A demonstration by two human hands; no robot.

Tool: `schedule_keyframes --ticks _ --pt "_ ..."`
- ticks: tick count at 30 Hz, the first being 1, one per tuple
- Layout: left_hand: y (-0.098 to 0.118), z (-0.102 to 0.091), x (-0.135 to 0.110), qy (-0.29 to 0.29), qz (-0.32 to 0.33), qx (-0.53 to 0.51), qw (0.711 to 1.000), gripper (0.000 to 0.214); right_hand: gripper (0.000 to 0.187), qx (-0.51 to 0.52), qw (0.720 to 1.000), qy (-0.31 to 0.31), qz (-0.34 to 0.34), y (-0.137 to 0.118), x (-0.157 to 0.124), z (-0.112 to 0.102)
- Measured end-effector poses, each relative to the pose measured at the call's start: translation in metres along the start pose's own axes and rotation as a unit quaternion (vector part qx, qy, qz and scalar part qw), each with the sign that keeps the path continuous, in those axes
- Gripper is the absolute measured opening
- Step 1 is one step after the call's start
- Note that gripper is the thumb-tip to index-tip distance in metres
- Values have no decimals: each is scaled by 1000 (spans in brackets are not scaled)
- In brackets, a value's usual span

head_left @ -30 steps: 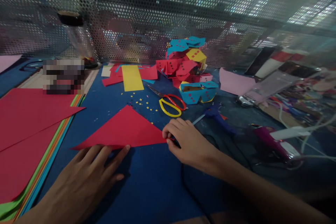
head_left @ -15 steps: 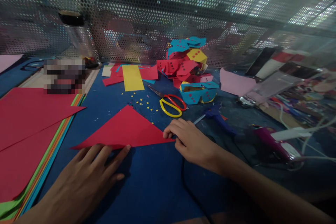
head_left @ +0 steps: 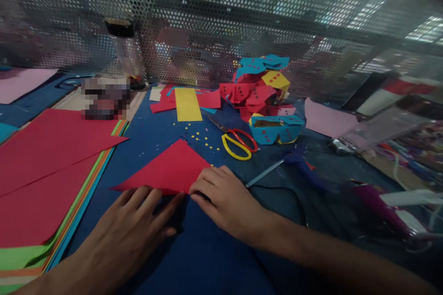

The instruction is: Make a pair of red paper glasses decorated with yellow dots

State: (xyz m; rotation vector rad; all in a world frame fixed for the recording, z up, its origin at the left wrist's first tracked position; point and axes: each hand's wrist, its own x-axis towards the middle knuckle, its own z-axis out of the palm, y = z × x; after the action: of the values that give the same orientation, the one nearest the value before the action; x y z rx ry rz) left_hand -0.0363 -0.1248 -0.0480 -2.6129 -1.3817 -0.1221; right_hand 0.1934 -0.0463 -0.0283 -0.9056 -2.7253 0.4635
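Observation:
A red paper (head_left: pixel 173 168), folded into a triangle, lies on the blue tabletop with its peak pointing away from me. My left hand (head_left: pixel 138 221) is open, its fingers stretched out and resting along the paper's near folded edge. At the right half of that same edge, my right hand (head_left: pixel 224 200) is closed, fingers together and thumb tucked beneath, covering the paper's right corner. Beyond it lie scissors (head_left: pixel 238 143) with one red and one yellow handle. Tiny yellow paper squares (head_left: pixel 197 136) are scattered behind the triangle.
Stacked coloured sheets (head_left: pixel 41 184) lie at left, red on top. Folded paper pieces with dots (head_left: pixel 259 87) are heaped at the back. A blue glue gun (head_left: pixel 304 168) with its glue stick and a purple tool (head_left: pixel 384 207) lie right. A perforated metal panel (head_left: pixel 207 23) stands behind.
My right hand has slid left along the folded edge, from the triangle's right corner to near its middle, beside my left index finger. My left hand stays on the edge. The view has shifted slightly.

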Motion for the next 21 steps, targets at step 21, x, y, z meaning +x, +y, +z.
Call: schedule_keyframes --ticks 21 --pt "-1 -2 -23 88 -33 -5 996 54 9 30 999 38 7 7 -4 3"
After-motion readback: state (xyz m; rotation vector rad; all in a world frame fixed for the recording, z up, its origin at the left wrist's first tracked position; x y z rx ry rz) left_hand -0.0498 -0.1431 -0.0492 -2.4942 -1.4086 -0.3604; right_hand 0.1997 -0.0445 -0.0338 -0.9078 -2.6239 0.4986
